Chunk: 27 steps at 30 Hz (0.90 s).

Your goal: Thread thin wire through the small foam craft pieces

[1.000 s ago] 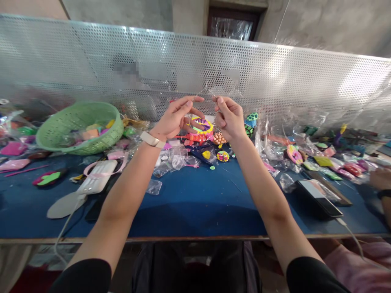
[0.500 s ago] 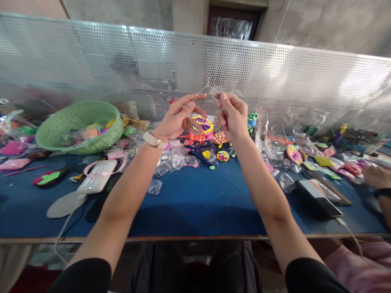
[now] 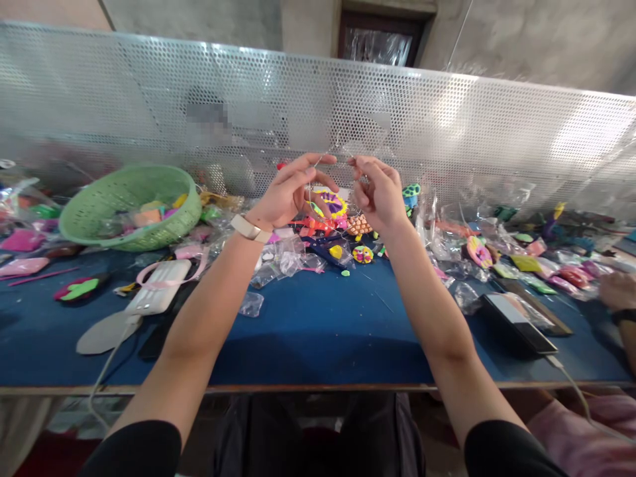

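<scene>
Both my hands are raised above the blue table (image 3: 308, 331), close together. My left hand (image 3: 288, 192) pinches with thumb and forefinger the left edge of a small clear plastic bag (image 3: 342, 154). My right hand (image 3: 378, 192) pinches the bag's right edge with curled fingers. The bag is nearly see-through and hard to make out against the perforated metal screen (image 3: 447, 126). Below the hands lie colourful clay toys: a yellow and purple round piece (image 3: 332, 204), an orange studded piece (image 3: 358, 226) and a small round face (image 3: 362, 254).
A green basket (image 3: 130, 207) with coloured pieces stands at the left. A white device with a cable (image 3: 156, 291) lies in front of it. Loose clear bags and clay toys (image 3: 521, 262) cover the right side. A tablet (image 3: 517, 321) lies at right. Another person's hand (image 3: 619, 291) shows at the far right.
My hands have stayed raised and shifted only slightly, the fingers working the top edge of the clear bag. The other person's hand at the right has moved a little.
</scene>
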{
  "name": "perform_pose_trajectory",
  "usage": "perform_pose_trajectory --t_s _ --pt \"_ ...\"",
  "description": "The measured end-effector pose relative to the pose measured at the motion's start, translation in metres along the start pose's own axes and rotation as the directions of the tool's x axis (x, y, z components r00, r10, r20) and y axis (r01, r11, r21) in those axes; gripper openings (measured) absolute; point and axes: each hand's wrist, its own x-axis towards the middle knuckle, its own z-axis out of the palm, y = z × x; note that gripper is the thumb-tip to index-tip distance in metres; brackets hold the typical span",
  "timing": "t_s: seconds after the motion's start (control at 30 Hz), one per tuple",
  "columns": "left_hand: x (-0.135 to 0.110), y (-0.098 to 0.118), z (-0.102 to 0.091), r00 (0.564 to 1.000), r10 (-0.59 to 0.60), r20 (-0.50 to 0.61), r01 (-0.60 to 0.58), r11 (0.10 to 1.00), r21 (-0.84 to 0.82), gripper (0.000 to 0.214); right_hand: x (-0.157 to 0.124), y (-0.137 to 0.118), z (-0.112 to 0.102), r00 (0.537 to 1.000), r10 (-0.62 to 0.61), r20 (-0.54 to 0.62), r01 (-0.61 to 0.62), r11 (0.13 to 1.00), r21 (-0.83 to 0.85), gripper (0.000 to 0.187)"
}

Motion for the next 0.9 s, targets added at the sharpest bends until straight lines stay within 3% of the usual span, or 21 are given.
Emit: perform_pose_trajectory --t_s 0.2,0.37,0.9 --pt "0.0011 -0.0021 -0.0015 0.998 0.036 -0.043 -0.036 0.999 0.012 0.037 0.0007 -0.0011 -0.0007 1.0 0.006 0.015 -0.005 0.999 -0.034 0.045" --pt "-0.0007 0.002 0.0008 0.998 0.03 -0.064 -0.037 0.992 -0.122 0.029 0.0018 -0.0015 -0.0029 0.995 -0.009 0.1 0.013 0.999 -0.048 0.046" --pt "-0.0012 -0.0025 -0.0022 0.997 -0.009 -0.081 -0.013 0.966 -0.258 0.037 0.0005 -0.0036 -0.003 0.982 0.07 0.178 -0.058 0.996 -0.073 0.045"
